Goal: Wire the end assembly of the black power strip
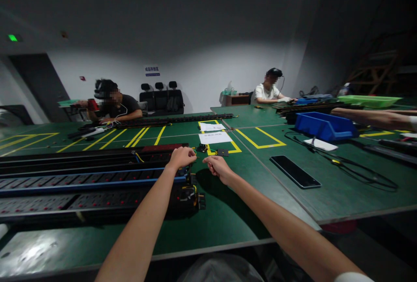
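Observation:
Several long black power strips (pixel 107 201) lie side by side on the green table, one with a blue edge strip (pixel 97 183). My left hand (pixel 183 157) is closed in a pinch at the right end of the farthest strip. Thin yellow wire shows by its fingertips; whether they grip it cannot be made out. Just right of it, my right hand (pixel 219 169) is also pinched, its fingertips a small gap away from the left ones. What it holds, if anything, is too small to name. Beyond both hands lies a small black end plate (pixel 223 152) with a green-yellow wire.
A black phone (pixel 295 171), a looped black cable (pixel 365 177) and a blue bin (pixel 325 126) are on the right. White paper sheets (pixel 214 137) lie ahead among yellow tape lines. Two people sit across the table; another person's arm (pixel 374 118) reaches in from the right.

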Action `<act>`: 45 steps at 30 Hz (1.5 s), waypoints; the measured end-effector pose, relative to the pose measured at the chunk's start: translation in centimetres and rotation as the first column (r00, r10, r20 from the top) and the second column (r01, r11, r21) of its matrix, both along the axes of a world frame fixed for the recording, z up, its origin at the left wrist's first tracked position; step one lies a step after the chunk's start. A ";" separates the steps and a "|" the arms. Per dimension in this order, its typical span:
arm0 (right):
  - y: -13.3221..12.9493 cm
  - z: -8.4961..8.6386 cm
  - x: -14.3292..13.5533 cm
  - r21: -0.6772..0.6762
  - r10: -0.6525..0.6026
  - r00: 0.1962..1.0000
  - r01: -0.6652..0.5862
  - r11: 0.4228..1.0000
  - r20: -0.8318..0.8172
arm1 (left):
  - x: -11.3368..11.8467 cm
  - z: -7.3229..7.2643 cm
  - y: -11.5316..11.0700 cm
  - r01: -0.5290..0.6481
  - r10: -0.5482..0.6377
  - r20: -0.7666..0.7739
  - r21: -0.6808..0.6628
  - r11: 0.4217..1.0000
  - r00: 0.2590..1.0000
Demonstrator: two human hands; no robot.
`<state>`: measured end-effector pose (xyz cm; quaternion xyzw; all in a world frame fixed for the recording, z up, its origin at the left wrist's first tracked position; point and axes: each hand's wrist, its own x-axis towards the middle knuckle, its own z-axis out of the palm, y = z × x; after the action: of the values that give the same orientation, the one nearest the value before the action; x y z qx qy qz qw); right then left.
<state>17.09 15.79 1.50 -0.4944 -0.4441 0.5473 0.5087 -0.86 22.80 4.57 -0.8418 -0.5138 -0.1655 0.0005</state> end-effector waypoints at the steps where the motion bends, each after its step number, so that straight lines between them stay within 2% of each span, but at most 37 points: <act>1: 0.0 0.0 0.0 0.000 0.002 1.000 -0.002 1.000 0.000 | 0.0 0.0 0.0 0.000 0.000 0.000 0.000 1.000 1.000; 45: -0.1 -0.2 -0.1 0.033 0.043 0.997 -0.045 0.998 0.063 | 0.1 0.0 -0.1 -0.010 0.010 -0.009 -0.009 1.000 1.000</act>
<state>16.98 15.73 1.31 -0.4924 -0.4799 0.5350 0.4909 -0.78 22.73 4.60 -0.8399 -0.5188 -0.1595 -0.0001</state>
